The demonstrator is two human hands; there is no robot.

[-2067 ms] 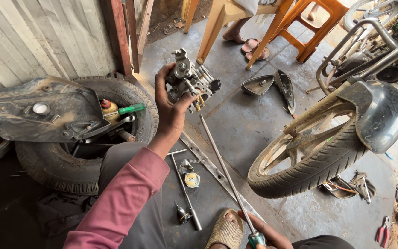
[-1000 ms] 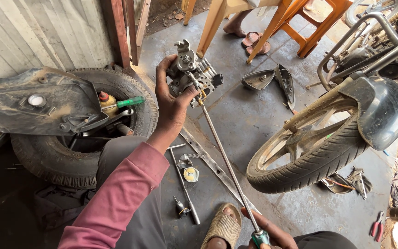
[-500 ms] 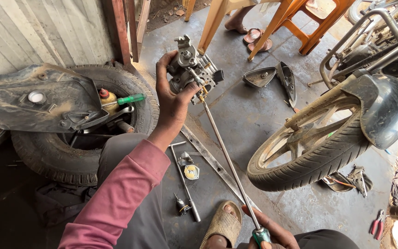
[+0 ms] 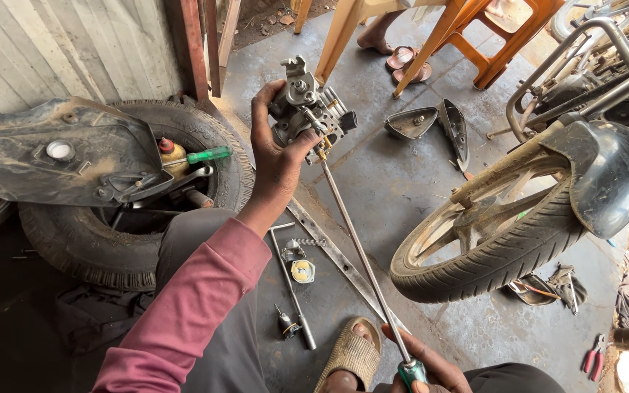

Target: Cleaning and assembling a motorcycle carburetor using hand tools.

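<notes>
**A:** What are the fingers doing?

**B:** The left hand [image 4: 278, 156] is wrapping its fingers tightly around a small metal carburetor [image 4: 306, 109], holding it up in the air at about twelve o'clock from the person's lap. The thumb is pressing on the near side of it. The right hand [image 4: 424, 367], at six o'clock by the bottom edge, is closing on the green handle of a long screwdriver [image 4: 362, 255]; only part of that hand is showing.

**A:** Where is the screwdriver pointing?

**B:** Its thin shaft is running up toward eleven o'clock, and its tip is touching the underside of the carburetor.

**A:** What is lying around the hands?

**B:** A pink sleeve [image 4: 183, 320] is covering the left arm. On the concrete floor [image 4: 373, 175] below the carburetor, a bent metal rod [image 4: 290, 284] and a few small parts are lying beside a sandalled foot [image 4: 351, 356]. At nine o'clock, an old tyre [image 4: 74, 247] is lying flat, holding a bottle and a green-handled tool, with a dirty dark panel [image 4: 45, 156] resting across it. At three o'clock, a motorcycle wheel [image 4: 489, 240] with a dark mudguard is standing upright. At one o'clock, two mirror shells [image 4: 431, 124] are lying near an orange stool [image 4: 504, 36].
</notes>
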